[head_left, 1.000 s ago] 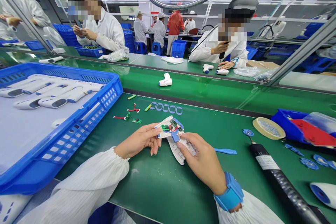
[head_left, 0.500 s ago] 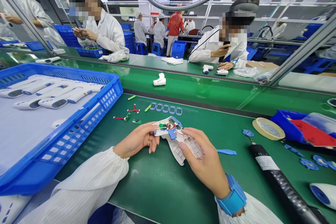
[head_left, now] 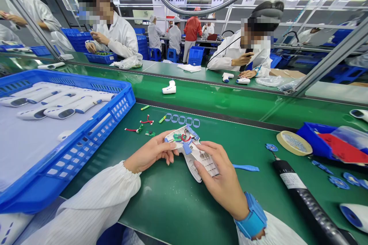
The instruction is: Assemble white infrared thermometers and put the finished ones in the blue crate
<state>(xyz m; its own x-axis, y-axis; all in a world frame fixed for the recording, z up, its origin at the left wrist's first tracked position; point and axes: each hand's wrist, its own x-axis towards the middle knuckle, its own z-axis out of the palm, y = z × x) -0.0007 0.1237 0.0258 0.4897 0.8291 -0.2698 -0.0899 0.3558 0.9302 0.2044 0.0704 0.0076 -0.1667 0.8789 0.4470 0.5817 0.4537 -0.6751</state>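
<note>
**Grip:** Left hand (head_left: 152, 152) pinches one end of an opened thermometer housing (head_left: 198, 162) between thumb and fingers; right hand (head_left: 221, 180) curls around its grilled lower half, both closed firmly, a blue wrist strap (head_left: 253, 216) on the right wrist.

**Inside the housing:** A green circuit board (head_left: 177, 137), red wire (head_left: 185, 137) and blue plastic bracket (head_left: 187, 147).

**Housing's position:** Held low over a green bench mat (head_left: 149, 206); contact cannot be told.

**Ahead of the housing:** Loose small boards with red leads (head_left: 146, 121) and a row of blue rings (head_left: 181, 119).

**Left of the housing:** A blue basket (head_left: 123, 99) of white thermometers (head_left: 63, 113).

**Right of the housing:** A blue pry tool (head_left: 246, 167) nearby; farther out, a tape roll (head_left: 294, 142) and black electric screwdriver (head_left: 304, 195).
</note>
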